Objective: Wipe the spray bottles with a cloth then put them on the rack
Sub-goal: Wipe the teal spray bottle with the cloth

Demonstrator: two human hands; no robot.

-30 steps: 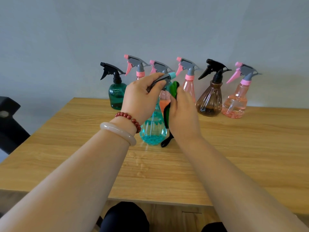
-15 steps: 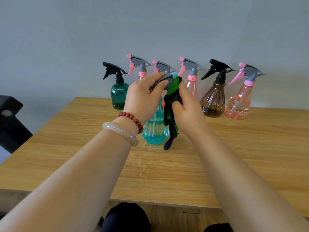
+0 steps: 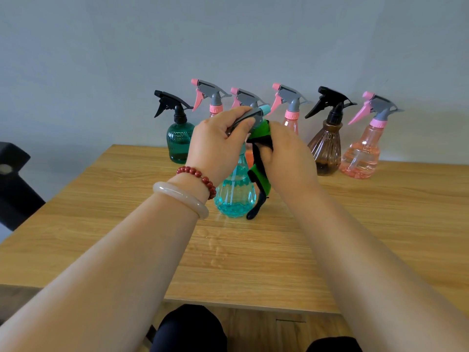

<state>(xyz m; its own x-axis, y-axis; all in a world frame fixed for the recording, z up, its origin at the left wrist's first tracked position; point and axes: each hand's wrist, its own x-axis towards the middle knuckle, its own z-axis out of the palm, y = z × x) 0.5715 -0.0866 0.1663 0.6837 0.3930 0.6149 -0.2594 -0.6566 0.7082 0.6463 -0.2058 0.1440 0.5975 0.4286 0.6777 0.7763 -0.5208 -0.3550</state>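
Left hand [image 3: 215, 146] grip round teal ribbed plastic spray bottle [image 3: 234, 194] head; right hand [image 3: 286, 158] pinches green-black cloth [image 3: 261, 171] at neck. Wiping underway; six bottles [image 3: 291, 120] at table [image 3: 355, 237] 12 o'clock, rack unseen.

A plain, pale blue-grey wall [image 3: 228, 34] fills the upper half, softly and evenly lit. In front of it stands 1 light wooden table [image 3: 380, 224], its grain running left to right, with a faint sheen on the top near the middle. At the left edge sits 1 black piece of furniture [image 3: 15, 184] (perhaps a chair, only partly in view). Below the table's near edge, wood-toned flooring [image 3: 291, 331] shows.
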